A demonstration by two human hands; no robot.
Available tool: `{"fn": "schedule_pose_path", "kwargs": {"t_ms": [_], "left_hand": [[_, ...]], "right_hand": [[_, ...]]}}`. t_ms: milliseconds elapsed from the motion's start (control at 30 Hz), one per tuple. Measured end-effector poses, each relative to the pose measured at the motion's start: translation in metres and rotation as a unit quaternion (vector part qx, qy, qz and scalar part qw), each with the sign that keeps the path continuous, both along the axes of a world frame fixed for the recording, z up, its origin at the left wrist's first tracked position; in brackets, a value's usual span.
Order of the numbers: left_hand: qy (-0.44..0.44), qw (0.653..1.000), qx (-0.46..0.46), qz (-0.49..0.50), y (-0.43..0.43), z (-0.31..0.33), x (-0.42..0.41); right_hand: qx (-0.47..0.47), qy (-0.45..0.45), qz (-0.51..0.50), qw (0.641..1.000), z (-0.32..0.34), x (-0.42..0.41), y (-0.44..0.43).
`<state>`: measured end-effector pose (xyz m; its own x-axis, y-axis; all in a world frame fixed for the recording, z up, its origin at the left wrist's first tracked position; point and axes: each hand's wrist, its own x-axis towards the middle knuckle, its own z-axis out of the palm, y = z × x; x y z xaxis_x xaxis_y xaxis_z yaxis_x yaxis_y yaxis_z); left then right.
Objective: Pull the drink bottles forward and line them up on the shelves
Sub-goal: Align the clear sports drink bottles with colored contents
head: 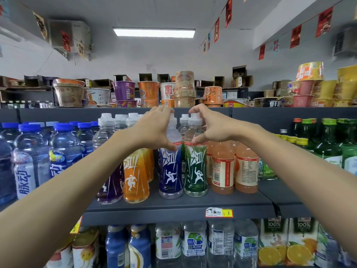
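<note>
We reach both arms forward. Our left hand point(154, 128) curls round the neck of the blue bottle point(171, 171), thumb under its shoulder. Our right hand point(210, 126) grips the green bottle point(195, 171) likewise. Both stand upright, side by side, on the grey shelf point(173, 206), between an orange bottle point(135, 176) and pink bottles point(223, 167).

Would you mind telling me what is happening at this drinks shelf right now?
A person is facing up drinks on a dark grey metal shelf. The left hand grips the neck of a blue-labelled clear plastic bottle; the right hand grips the neck of the green-labelled clear plastic bottle beside it. Both stand upright on the shelf, a little behind the orange-labelled bottle to their left.
</note>
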<state>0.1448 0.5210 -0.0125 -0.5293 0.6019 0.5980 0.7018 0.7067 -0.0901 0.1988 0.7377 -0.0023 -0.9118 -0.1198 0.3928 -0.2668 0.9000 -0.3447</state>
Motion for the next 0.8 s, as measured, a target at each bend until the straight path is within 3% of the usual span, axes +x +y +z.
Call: {"fn": "schedule_pose_path", "kwargs": {"t_ms": [200, 300, 800], "left_hand": [[0.012, 0.998, -0.057, 0.006, 0.004, 0.008, -0.001], [-0.028, 0.998, -0.054, 0.002, 0.015, 0.003, -0.004], [-0.045, 0.996, -0.053, -0.048, 0.008, -0.005, -0.019]], "right_hand": [[0.047, 0.066, -0.007, 0.997, -0.01, 0.0, -0.007], [0.06, 0.088, -0.006, 0.994, -0.019, -0.005, -0.01], [0.073, 0.104, -0.018, 0.992, -0.019, -0.002, -0.006]]}}
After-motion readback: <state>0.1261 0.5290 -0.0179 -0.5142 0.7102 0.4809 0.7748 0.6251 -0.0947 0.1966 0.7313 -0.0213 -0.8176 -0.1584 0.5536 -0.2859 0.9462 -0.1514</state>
